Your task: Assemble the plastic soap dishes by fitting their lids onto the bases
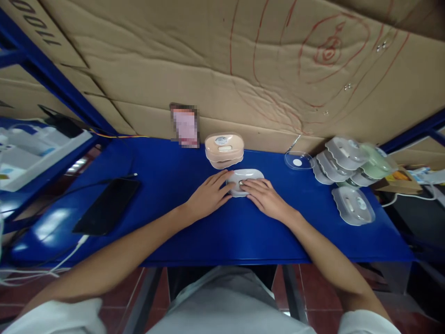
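Note:
A grey, translucent oval plastic container [246,174] lies on the blue table in front of me. My left hand [210,194] grips its left side, fingers along the edge and the thumb on top. On the right side, my right hand [267,198] holds the same container, its fingertips at the small whitish piece in the middle of the top. My fingers cover part of both sides. Just behind it stands a peach oval container [224,155] with a round sticker and a pale handle on top.
Several grey and green containers are stacked [339,160] at the right, with a single grey container [353,206] in front. A clear oval piece [299,161] lies near the cardboard wall [156,55]. A black phone [107,206] with cables lies left; another phone [186,126] leans behind.

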A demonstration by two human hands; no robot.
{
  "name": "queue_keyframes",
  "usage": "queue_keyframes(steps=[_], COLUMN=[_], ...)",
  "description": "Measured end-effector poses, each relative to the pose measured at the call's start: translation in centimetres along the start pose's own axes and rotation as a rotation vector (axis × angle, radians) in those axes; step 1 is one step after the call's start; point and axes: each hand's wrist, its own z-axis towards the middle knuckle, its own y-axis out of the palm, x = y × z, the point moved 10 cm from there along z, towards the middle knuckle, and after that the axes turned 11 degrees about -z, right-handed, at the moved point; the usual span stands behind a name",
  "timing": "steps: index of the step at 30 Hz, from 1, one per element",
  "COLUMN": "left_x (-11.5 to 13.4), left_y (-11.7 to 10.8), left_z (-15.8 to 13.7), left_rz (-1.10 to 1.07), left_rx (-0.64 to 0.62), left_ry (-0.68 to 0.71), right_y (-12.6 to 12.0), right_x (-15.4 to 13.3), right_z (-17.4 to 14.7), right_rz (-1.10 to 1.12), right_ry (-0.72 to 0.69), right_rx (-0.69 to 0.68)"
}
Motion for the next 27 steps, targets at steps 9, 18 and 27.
queue_keyframes(steps=[9,18,27], left_x=[0.7,-1.2,-1.8], left_y=[0.4,0.2,-0.4], left_z=[-0.4,-0.7,-0.4], left_rz=[-0.072,-0.221,-0.386], left_rx=[-0.027,0.004,0.090], left_ry=[0.012,-0.134,-0.167], right_y=[-3.6,-3.2,1.2], right_x=[12.0,16.2,7.9], right_z=[-2.9,-4.9,-1.4], right_rz=[-0.036,0.149,1.386], right_ry=[0.483,0.761,0.655], right_rx=[0.220,0.264,0.284])
